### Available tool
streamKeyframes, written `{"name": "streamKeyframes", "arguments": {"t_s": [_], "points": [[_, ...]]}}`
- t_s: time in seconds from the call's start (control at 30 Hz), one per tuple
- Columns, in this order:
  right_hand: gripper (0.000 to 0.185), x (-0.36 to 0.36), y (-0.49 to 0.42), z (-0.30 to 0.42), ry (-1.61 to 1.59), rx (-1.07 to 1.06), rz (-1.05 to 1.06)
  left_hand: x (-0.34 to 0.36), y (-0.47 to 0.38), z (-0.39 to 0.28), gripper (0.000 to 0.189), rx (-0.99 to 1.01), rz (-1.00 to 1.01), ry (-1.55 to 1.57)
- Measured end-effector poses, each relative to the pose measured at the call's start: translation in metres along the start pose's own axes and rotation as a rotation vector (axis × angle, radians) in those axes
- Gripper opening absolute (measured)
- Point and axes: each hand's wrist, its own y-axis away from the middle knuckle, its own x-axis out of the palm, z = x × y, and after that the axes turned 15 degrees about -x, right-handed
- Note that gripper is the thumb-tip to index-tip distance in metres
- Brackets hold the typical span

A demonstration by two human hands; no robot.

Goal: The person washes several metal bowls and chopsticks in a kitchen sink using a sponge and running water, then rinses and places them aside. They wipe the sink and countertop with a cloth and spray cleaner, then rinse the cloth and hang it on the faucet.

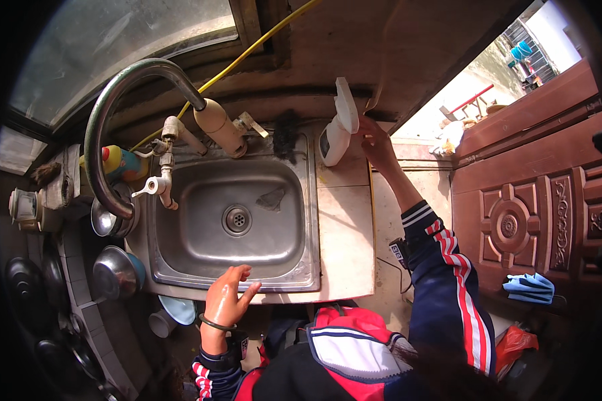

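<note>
A stainless steel sink (239,260) lies before me, with a dark, flat, wedge-shaped piece (270,200) in its basin. My left hand (227,296), wet and with a bangle at the wrist, is held over the sink's front edge; its fingers are apart and hold nothing. At the back right of the counter (345,240), my right hand (374,139) touches or nearly touches a white spray bottle (339,131). The bottle hides some fingertips, so a grip cannot be told. A white valve tap (164,175) and a large curved metal pipe (96,125) stand at the left.
Metal bowls (114,273) and a yellow bottle (123,163) are left of the sink. Dark pans (27,285) stand at far left. A yellow hose (251,48) runs behind. A brown panelled door (511,225) and a blue cloth (529,288) are at the right.
</note>
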Motion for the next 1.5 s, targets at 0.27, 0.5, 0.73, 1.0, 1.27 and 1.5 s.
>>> {"name": "streamKeyframes", "arguments": {"t_s": [0.27, 0.5, 0.73, 1.0, 1.27, 1.5], "points": [[0.067, 0.048, 0.007, 0.077, 0.557, -0.231, -0.035, 0.005, -0.007, -0.015, 0.038, 0.145, -0.001, -0.033], [0.053, 0.043, 0.026, 0.13, 0.385, -0.377, 0.075, 0.006, -0.017, -0.035, 0.04, 0.272, -0.127, 0.089], [0.054, 0.114, 0.081, 0.172, 0.052, -0.486, 0.384, 0.008, -0.018, -0.035, 0.075, 0.203, -0.248, 0.259], [0.051, 0.262, 0.157, 0.174, 0.132, -0.321, 0.397, 0.026, -0.018, 0.025, 0.042, -0.029, -0.605, 0.319], [0.04, 0.217, 0.092, 0.126, 0.451, -0.297, 0.334, -0.007, -0.058, 0.122, 0.024, -0.143, -0.598, 0.56], [0.038, 0.197, 0.062, 0.065, 0.693, -0.02, 0.688, -0.027, -0.104, 0.17, 0.032, -0.064, -0.464, 0.367]]}}
